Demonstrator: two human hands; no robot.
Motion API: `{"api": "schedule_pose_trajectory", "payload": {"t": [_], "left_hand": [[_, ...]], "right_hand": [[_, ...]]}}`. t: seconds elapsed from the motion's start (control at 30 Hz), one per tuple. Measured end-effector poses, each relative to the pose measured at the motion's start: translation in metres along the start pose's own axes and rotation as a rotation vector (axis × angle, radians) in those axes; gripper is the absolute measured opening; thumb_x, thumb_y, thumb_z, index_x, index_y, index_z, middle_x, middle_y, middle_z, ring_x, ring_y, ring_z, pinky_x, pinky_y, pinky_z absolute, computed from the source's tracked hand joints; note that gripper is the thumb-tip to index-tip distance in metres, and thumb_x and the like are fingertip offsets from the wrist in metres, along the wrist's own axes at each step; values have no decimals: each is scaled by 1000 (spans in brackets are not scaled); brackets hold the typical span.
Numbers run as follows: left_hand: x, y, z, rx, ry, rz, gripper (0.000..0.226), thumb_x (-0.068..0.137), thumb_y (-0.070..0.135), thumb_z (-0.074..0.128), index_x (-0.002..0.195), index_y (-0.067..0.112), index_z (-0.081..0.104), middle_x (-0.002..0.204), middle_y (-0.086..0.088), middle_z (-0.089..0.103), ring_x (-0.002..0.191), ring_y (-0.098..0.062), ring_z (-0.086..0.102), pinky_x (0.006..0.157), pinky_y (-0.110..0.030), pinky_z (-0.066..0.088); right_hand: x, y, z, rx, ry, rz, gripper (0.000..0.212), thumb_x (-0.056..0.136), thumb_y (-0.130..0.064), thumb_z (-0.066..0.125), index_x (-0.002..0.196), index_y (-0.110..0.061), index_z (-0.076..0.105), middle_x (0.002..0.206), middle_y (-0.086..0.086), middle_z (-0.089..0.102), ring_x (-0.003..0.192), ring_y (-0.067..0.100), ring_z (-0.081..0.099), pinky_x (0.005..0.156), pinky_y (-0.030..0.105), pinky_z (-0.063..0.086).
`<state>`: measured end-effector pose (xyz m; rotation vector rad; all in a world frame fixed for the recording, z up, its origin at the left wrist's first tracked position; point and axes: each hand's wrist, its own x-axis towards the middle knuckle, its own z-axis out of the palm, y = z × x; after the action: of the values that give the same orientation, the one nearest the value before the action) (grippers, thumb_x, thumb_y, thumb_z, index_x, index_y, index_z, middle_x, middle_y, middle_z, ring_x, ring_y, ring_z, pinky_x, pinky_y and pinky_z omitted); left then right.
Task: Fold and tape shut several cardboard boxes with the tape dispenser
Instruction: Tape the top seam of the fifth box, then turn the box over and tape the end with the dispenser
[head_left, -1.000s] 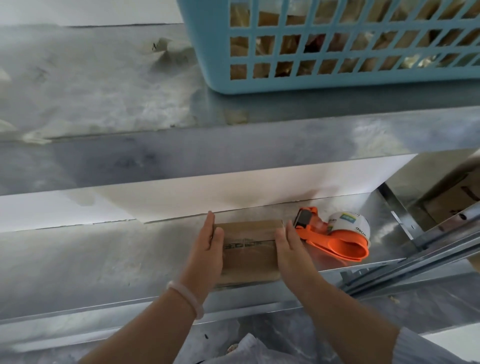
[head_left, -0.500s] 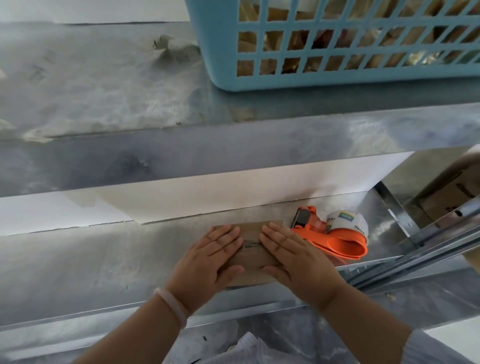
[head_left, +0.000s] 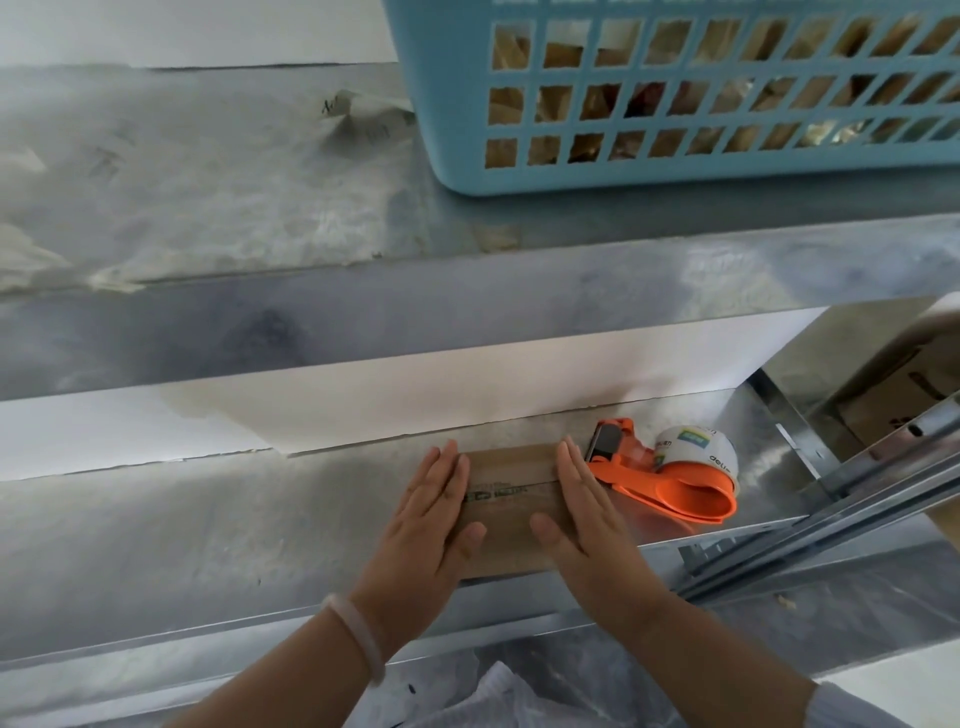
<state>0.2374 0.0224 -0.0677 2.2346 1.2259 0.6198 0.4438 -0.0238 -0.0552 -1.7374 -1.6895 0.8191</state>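
A small brown cardboard box lies flat on the lower metal shelf, with tape along its top seam. My left hand presses on its left end with straight fingers, thumb on the box top. My right hand presses the right end the same way, fingers straight and together. Just right of my right hand lies the orange tape dispenser on its side, carrying a white tape roll.
A light blue plastic basket with cardboard pieces inside stands on the upper shelf at the top right. A white board backs the lower shelf. Metal rails and a brown carton are at the right.
Both hands slid outward from the middle of the box top to its left and right ends, uncovering the taped seam. Box and dispenser stayed put.
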Motion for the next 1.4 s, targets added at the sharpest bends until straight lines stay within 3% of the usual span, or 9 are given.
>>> {"api": "schedule_pose_trajectory", "payload": {"t": [0.17,0.33,0.5,0.6,0.77,0.9,1.1,1.23,1.4], "left_hand": [[6,4,-25,90,73,62,64,92,68,28,133,29,58,142,10,43,133,-7,32,111,-40,35],[-2,2,-30,254,31,268,55,84,63,57,126,29,63,129,3,50,114,-13,45,94,-37,50],[6,7,-10,226,39,231,70,77,73,60,129,28,55,144,2,44,133,-20,41,103,-46,46],[9,16,0,274,60,195,73,77,79,51,134,33,52,143,6,47,133,-20,42,99,-45,48],[20,40,13,302,183,-30,74,66,81,52,123,35,58,132,6,52,119,-22,46,95,-42,46],[27,48,24,257,200,-125,76,64,80,50,126,37,53,135,5,44,125,-25,40,100,-46,41],[28,54,20,240,240,-80,75,73,73,50,137,33,49,142,-2,38,133,-29,34,108,-49,34],[39,82,15,83,295,217,50,88,48,55,131,23,57,135,-1,49,126,-18,42,112,-28,26],[48,135,20,-342,-221,20,33,96,38,54,129,36,54,117,22,58,109,10,53,91,-9,42]], "right_hand": [[19,1,-19,-63,-27,-10,61,96,-44,52,151,-42,25,157,-30,-10,144,-2,-3,120,28,12],[27,-2,-36,-206,241,-31,41,85,-41,65,124,-31,62,134,-5,45,123,15,43,104,41,45],[31,-15,-31,-160,-33,-17,52,99,-34,52,149,-31,36,158,-14,21,143,7,22,113,18,15],[29,-10,-48,-244,-79,-9,61,99,-41,50,153,-38,22,160,-21,11,146,4,13,116,26,15],[18,22,-100,-288,328,88,69,91,-33,62,151,-36,29,158,-12,23,145,10,20,119,38,24],[15,60,-134,-345,76,401,103,83,-41,71,155,-30,-1,163,-3,1,149,23,7,119,44,15],[2,78,-137,-403,53,370,89,82,-32,76,153,-29,23,151,-1,37,136,18,39,112,38,35],[-7,76,-133,-413,99,370,90,74,-54,78,149,-33,33,136,-4,51,115,14,54,99,36,48],[-30,69,-121,-295,246,326,79,72,-55,78,140,-32,45,123,-10,55,106,10,56,94,34,51]]}}
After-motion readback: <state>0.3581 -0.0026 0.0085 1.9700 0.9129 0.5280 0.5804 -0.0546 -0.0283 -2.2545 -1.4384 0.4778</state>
